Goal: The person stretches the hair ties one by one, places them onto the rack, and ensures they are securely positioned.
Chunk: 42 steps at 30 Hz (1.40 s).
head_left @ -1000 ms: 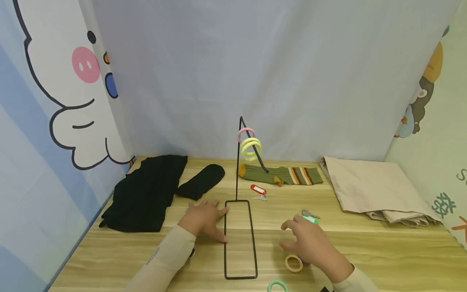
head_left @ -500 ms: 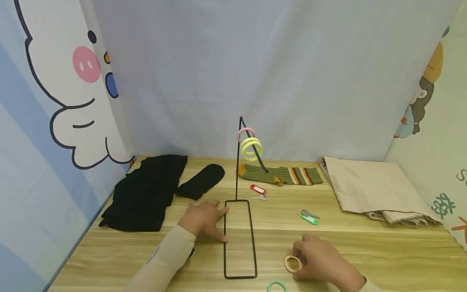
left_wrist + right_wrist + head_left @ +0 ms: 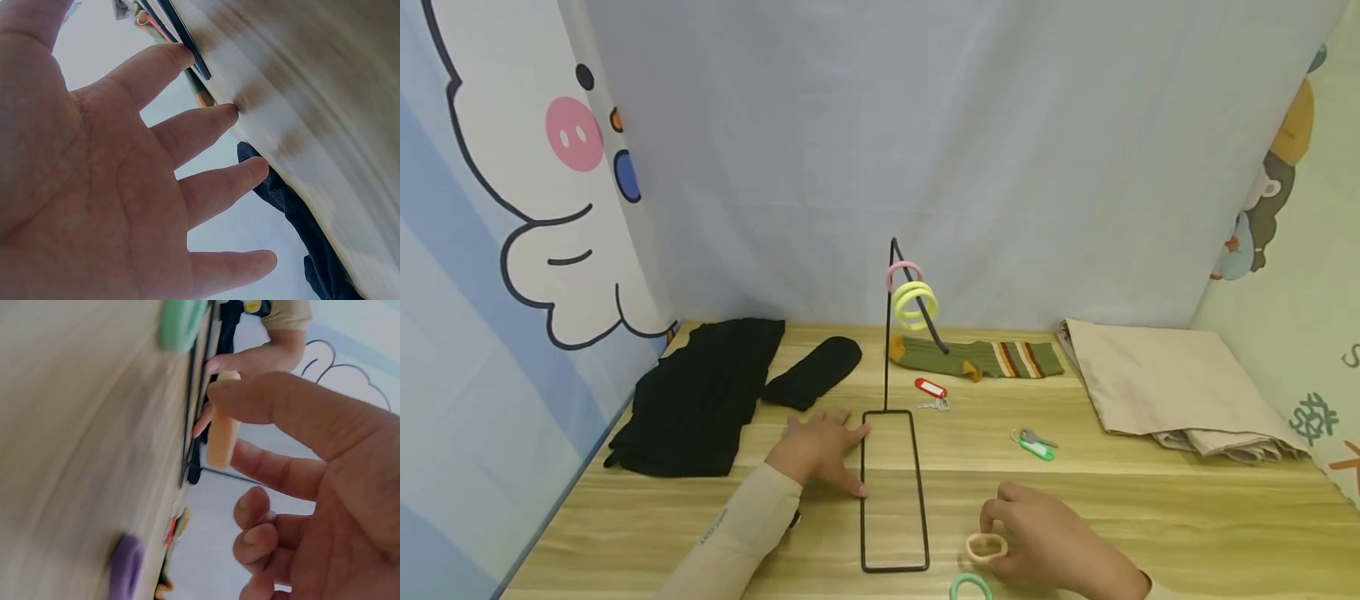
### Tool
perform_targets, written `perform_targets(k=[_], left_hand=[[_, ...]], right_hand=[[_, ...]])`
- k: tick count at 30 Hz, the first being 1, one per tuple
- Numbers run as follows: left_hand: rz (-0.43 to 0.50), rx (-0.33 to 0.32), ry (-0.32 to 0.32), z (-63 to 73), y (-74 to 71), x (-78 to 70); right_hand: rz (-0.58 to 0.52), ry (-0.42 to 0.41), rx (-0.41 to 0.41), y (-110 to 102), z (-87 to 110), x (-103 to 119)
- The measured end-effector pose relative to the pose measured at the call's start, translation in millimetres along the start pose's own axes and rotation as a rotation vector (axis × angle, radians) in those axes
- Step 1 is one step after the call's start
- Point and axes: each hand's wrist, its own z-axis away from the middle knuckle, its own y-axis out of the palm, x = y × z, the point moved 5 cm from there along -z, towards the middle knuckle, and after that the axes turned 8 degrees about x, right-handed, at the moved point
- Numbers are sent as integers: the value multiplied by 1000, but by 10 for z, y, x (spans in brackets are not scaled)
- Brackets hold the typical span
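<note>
Right wrist | tan ring (image 3: 220, 441) | right grip (image 3: 353, 481) | between thumb and forefinger

Right hand (image 3: 334, 484) pinching a tan ring (image 3: 221, 442) between thumb and forefinger.
The ring's edge-on, the other fingers curled loosely; over on the worktop (image 3: 69, 450) there's part of a green ring (image 3: 179, 325) and of a purple ring (image 3: 126, 567), and past the pinch you can see the left hand (image 3: 269, 359).

We can read neither the tiny dark print (image 3: 713, 528) on the beige fabric sleeve (image 3: 752, 512) nor the dark-green character (image 3: 1312, 418) on the pale-green wall (image 3: 1270, 325).
</note>
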Motion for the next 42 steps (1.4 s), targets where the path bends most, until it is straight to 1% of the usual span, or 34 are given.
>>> perform_targets(k=[4,5,9,11,16,19,23,25,30,34,37,39,40,42], left_hand=[[2,-4,1,6,-4,0],[2,-4,1,6,-4,-2],[4,-2,0,5,-4,-3],[3,-1,-1,-4,2,0],[9,0,-5,-16,14,11],[19,3,-10,-8,20,19],[24,7,-11,7,23,16],[24,9,-11,13,23,13],[21,9,-6,17,27,6],[22,3,-1,9,26,3],[17,-2,-1,-2,16,5],[13,-5,-2,-4,8,7],[12,-6,-2,-4,4,6],[11,-5,0,3,-5,2]], right_hand=[[8,-48,-50,-69,-3,149],[10,-70,-73,-83,-4,186],[41,-159,-197,-149,-19,318],[65,-201,-275,-194,-27,374],[89,-277,-445,-335,-52,498],[85,-317,-556,-428,-57,569],[59,-357,-676,-566,-67,669],[41,-364,-707,-647,-79,723],[9,-418,-784,-876,-97,860],[-2,-483,-882,-1054,-80,974],[8,-550,-998,-1191,-39,1069],[22,-610,-1109,-1283,-4,1130],[26,-626,-1167,-1326,13,1147],[41,-631,-1273,-1408,31,1161]])
